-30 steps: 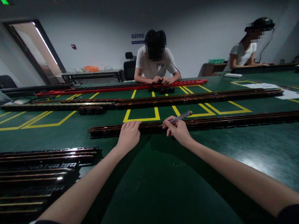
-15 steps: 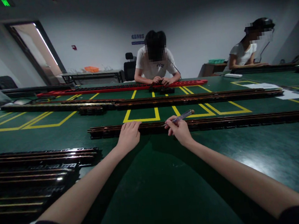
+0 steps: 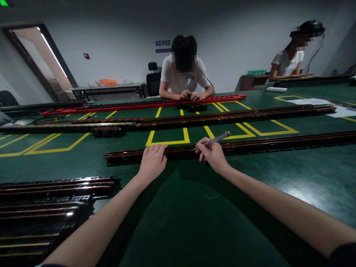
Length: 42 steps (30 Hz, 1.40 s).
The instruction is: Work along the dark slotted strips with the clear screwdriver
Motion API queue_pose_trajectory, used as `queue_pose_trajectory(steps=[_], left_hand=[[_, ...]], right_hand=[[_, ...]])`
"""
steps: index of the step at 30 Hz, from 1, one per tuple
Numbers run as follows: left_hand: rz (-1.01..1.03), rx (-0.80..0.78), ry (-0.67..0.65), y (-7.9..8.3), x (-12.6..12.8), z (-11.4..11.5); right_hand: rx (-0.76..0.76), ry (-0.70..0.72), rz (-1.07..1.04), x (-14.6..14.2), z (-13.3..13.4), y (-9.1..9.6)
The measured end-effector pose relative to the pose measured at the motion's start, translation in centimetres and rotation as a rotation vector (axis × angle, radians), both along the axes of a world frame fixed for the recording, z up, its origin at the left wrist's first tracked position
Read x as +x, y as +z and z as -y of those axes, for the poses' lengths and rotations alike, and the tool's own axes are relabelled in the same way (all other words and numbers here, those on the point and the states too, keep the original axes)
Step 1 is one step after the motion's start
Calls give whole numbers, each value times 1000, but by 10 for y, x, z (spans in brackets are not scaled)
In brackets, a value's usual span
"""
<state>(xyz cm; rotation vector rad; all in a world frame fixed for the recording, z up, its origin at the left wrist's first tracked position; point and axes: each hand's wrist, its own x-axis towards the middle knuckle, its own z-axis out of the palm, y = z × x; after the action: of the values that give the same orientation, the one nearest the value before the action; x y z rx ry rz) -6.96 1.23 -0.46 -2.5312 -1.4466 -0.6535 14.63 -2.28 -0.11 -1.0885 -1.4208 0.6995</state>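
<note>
A long black rail (image 3: 296, 142) with copper-coloured strips lies crosswise on the green table before me. My left hand (image 3: 151, 162) is closed over it near its left end, the fingers curled past the far edge and the thumb hidden. In my right hand (image 3: 213, 155) is a slim screwdriver (image 3: 218, 138) with a clear handle, gripped between thumb and fingers. Its handle points up to the right, and the thin shaft slants down left to the rail's top. Whether the tip touches the rail is too dark to tell.
Several similar rails (image 3: 42, 189) lie at the left, beside my left forearm. Farther back, another rail row (image 3: 228, 118) crosses yellow tape marks, with a red rail (image 3: 113, 108) behind it. A co-worker (image 3: 183, 74) sits opposite, another person (image 3: 288, 63) at the right. White papers (image 3: 344, 111) lie right.
Both hands, the screwdriver and the rail keep practically the same places. The whole view has shifted very slightly.
</note>
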Motion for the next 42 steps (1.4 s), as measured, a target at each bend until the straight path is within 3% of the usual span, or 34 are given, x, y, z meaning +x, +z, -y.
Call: queue_pose_trajectory(steps=[25, 42], left_hand=[[-8, -1, 14, 1, 0, 0], [2, 45, 156, 5, 6, 4]], right_hand=[[1, 0, -78, 0, -3, -3], [-30, 19, -110, -3, -1, -1]])
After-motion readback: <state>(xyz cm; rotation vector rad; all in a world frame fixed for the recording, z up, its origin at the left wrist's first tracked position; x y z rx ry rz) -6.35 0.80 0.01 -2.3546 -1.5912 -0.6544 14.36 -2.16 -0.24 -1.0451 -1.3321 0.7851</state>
